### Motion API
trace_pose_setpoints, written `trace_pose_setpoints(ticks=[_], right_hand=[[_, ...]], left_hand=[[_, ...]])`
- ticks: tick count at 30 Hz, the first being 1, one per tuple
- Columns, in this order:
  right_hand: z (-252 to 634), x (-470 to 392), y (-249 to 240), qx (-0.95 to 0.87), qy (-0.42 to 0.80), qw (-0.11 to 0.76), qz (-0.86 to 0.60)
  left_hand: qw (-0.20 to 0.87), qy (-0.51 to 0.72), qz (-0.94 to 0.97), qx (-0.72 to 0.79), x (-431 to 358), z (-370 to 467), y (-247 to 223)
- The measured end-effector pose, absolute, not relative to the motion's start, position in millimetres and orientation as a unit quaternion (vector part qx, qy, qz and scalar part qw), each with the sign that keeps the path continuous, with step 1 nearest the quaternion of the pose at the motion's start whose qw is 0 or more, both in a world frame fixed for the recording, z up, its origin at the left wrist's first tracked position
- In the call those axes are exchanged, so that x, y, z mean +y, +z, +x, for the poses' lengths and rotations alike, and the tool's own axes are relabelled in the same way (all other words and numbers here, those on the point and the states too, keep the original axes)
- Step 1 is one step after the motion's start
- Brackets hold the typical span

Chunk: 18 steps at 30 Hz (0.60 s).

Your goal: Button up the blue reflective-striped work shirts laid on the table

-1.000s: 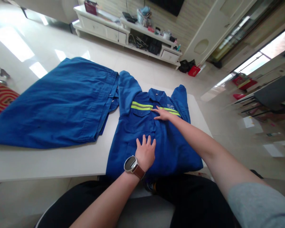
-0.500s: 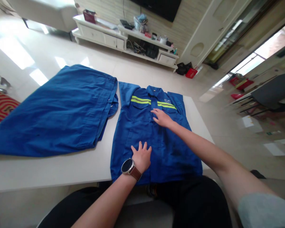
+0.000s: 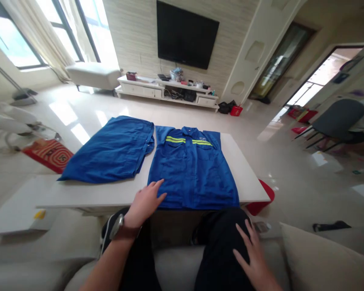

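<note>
A blue work jacket [image 3: 194,173] with yellow-green reflective stripes across its chest lies flat, collar away from me, on the white table [image 3: 245,169]. Left of it is a folded blue garment [image 3: 112,149], whose left corner reaches the table's near edge. My left hand [image 3: 147,200], a watch on its wrist, is at the jacket's near left corner with fingers spread and nothing held. Over my right thigh hovers or rests my right hand [image 3: 251,254], fingers apart and holding nothing; contact with the dark trousers cannot be made out.
A red patterned bag [image 3: 50,153] stands beyond the table's left side. Part of a red stool [image 3: 261,198] shows under the right corner. Farther off are a white TV cabinet [image 3: 139,89], a wall television [image 3: 186,34] and a grey chair [image 3: 336,119]. A cushion [image 3: 324,258] lies at lower right.
Both hands have left the middle of the jacket: the left moved left and toward the near edge, the right drew back over my thigh. The camera view has tilted up, showing more room.
</note>
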State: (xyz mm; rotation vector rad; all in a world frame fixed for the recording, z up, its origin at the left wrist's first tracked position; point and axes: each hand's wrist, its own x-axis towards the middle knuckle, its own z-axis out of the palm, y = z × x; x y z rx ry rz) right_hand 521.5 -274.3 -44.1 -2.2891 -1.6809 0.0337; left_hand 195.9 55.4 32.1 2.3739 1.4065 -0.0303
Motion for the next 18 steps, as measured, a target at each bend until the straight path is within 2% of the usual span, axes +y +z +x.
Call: trace_pose_setpoints(ticks=[3,6,9,12,18], right_hand=[[487,-293,-55,-0.553,-0.054,0.179,-0.812],[479,-281,-51,-0.532,-0.067,0.174,-0.826],[483,-268,-46,-0.513,-0.066,0.152,-0.842],[481,-261,-43,-0.51,-0.068,0.14,-0.846],[473,-257,-40,-0.499,-0.065,0.154,-0.85]], left_hand=[[0.076,-0.015,0.763,0.642,-17,137,14],[0.022,0.03,0.776,0.629,-89,102,-14],[-0.045,0.018,0.738,0.673,-135,98,-26],[-0.084,0.005,0.72,0.689,-149,110,-17],[-0.093,0.032,0.726,0.681,-145,134,0]])
